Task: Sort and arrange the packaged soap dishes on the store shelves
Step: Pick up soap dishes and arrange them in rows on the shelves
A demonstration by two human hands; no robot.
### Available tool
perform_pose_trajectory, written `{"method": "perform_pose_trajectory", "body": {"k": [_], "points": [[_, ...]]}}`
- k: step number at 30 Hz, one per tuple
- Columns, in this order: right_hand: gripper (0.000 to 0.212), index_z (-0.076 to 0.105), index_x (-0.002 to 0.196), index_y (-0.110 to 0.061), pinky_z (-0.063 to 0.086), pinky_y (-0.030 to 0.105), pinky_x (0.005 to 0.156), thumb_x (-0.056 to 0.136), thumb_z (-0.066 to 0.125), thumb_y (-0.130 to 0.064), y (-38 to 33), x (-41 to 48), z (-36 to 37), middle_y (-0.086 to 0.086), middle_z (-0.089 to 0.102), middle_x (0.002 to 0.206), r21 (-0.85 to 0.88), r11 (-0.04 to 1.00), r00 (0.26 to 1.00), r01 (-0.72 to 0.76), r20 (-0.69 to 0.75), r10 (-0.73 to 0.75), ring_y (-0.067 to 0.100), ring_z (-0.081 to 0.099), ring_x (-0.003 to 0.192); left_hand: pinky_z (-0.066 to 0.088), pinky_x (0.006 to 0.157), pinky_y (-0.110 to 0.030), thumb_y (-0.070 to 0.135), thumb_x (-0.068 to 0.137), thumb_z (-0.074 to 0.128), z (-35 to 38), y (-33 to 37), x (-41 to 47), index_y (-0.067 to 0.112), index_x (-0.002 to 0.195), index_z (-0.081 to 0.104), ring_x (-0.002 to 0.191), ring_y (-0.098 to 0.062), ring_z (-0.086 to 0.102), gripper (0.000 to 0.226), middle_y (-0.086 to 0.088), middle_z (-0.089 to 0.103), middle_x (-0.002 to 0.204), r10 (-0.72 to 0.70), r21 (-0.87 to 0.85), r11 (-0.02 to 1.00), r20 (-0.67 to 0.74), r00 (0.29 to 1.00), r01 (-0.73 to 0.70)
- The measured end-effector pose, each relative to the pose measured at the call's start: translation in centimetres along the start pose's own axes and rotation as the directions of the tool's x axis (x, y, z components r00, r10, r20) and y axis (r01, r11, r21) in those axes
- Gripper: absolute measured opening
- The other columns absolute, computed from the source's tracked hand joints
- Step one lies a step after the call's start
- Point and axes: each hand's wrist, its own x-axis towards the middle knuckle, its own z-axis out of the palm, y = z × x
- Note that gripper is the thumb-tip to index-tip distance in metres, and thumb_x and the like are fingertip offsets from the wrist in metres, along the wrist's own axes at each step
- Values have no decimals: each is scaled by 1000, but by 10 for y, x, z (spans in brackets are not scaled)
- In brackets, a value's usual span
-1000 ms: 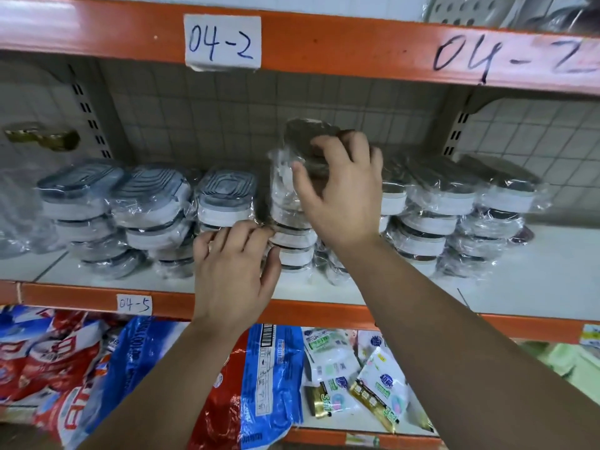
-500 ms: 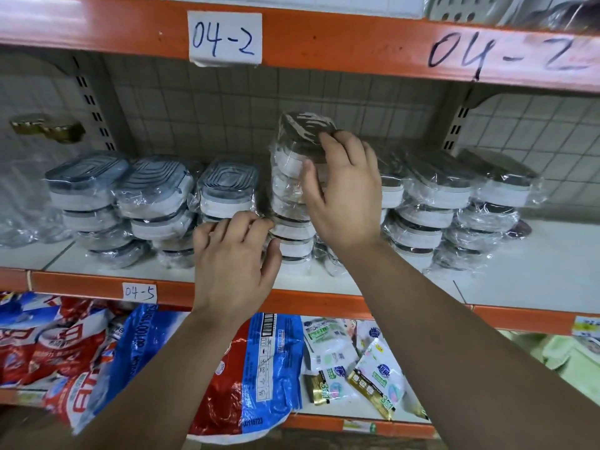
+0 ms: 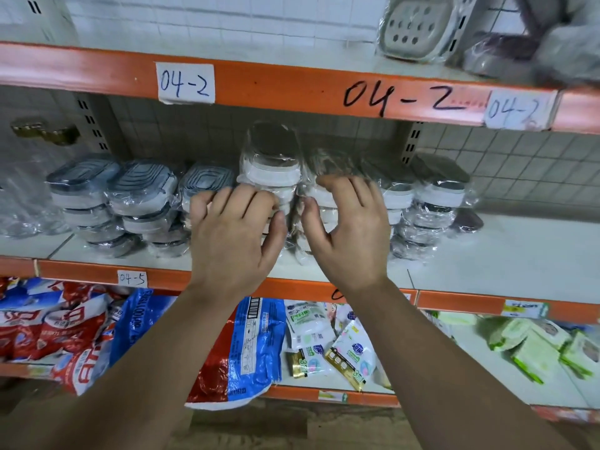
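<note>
- The dishes (image 3: 438, 193) stand on the middle shelf (image 3: 503, 254). Each is a rounded oblong lying flat, short end to the front, long axis running back toward the tiled wall.
- Each has a white base and a darker top, sealed in its own crinkled clear wrap, and they are piled one on another.
- Left of the hands are three blue-grey stacks (image 3: 143, 196) with ridged tops, each about four dishes high.
- From the middle rightward are four dark-topped stacks. The tall stack (image 3: 269, 167) rises above its neighbours.
- One loose dish (image 3: 467, 220), dark, lies flat just beside the last stack at the far right.
- The left hand (image 3: 233, 235) curls round the front of the tall stack, with the thumb on its right flank and the fingers across its left.
- The right hand (image 3: 347, 232) is just beside the left, apart from it. Its fingers bend over the next stack (image 3: 337, 162) and its thumb sits at the gap between the two stacks. Whether it grips, I cannot tell.
- Above the upper rail (image 3: 292, 89) are two more wrapped dishes. A pale holed dish (image 3: 418, 27) is propped up with its face forward, and a blurred dark one is beside it.
- The upper rail carries three "04-2" marks, and the lower rail carries one "04-5" label (image 3: 131, 278).
- The bottom shelf holds red and blue bags (image 3: 253, 345), small sachets and green packs.
</note>
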Motion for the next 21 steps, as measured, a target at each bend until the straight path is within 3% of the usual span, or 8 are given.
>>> {"method": "perform_pose_trajectory", "body": {"k": [13, 21], "points": [[20, 69, 98, -4, 43, 38, 79, 91, 57, -19, 44, 80, -128, 6, 65, 93, 28, 1000, 999, 10, -51, -9, 27, 56, 86, 30, 82, -40, 29, 95, 44, -40, 106, 104, 16, 91, 67, 83, -26, 59, 27, 0, 64, 89, 84, -39, 996, -42, 996, -86], [23, 67, 104, -4, 42, 37, 86, 90, 56, -20, 98, 152, -207, 9, 62, 104, 39, 999, 998, 20, 57, -22, 28, 55, 97, 32, 83, -40, 31, 92, 47, -45, 181, 157, 17, 95, 68, 88, -27, 60, 26, 0, 65, 95, 16, 7, 1000, 48, 999, -16]]}}
